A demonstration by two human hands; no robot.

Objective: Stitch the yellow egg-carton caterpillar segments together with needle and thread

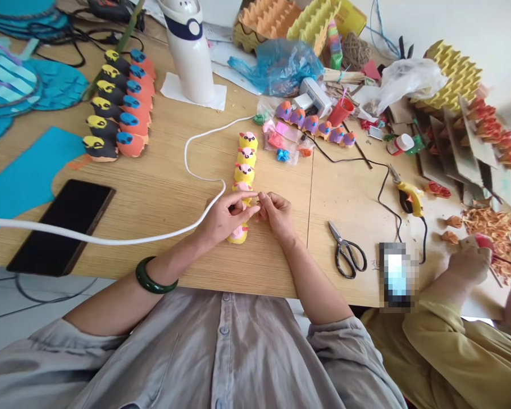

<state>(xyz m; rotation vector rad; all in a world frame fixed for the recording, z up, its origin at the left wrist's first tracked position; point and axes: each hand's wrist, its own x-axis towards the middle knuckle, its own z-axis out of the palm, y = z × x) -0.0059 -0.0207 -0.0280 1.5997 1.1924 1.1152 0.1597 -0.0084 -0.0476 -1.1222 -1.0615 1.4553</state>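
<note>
A row of yellow egg-carton cups (244, 170) with pink clay tops and small dark faces lies lengthwise on the table before me. My left hand (229, 215) is over the near part of this row, its index finger and thumb stretched out and apart. The left index fingertip meets my right hand (276, 216), whose thumb and index finger are pinched together. Whatever the right fingers pinch is too small or hidden to make out. Part of the yellow row is covered by my hands.
A white cable (153, 240) crosses in front of my left forearm. Nearby are a black phone (63, 227), scissors (347, 250), a glue gun (410, 199) and a white tumbler (191, 62). Black-and-orange cup rows (134, 122) stand left. A co-worker's hand (468, 262) works at right.
</note>
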